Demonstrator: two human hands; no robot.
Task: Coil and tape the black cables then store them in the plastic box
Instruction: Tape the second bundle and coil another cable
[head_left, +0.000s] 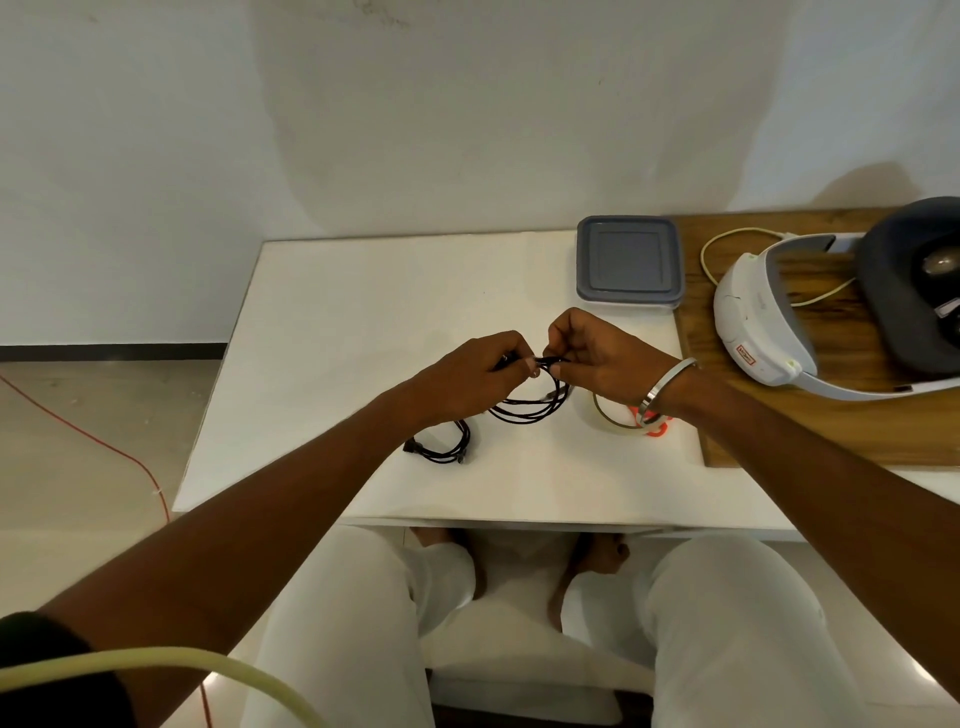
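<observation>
Two cables: both black, both on the white table (322, 322).
Coil in hand: looped cable (530, 408), top bunched at the fingers, loops drooping to the table, just left of the tape roll (615, 415).
Left hand (478, 371): fingers curled, pinching the bunched top of that coil.
Right hand (597, 356): fingers curled, pinching the same bunch from the other side; bracelet at the wrist.
Second cable (441, 441): small coil lying well left of the tape roll, nearer the table's front edge, untouched.
Box (628, 265): grey lid shut, behind the tape roll at the table's back edge.
Done: both cables look coiled.
Left: likely taping the held coil, opening the box, storing both.
Unclear: tape on either coil too small to tell; fingertips hide the pinch point; tape roll half covered by the right wrist, orange part beside it unidentified.
</observation>
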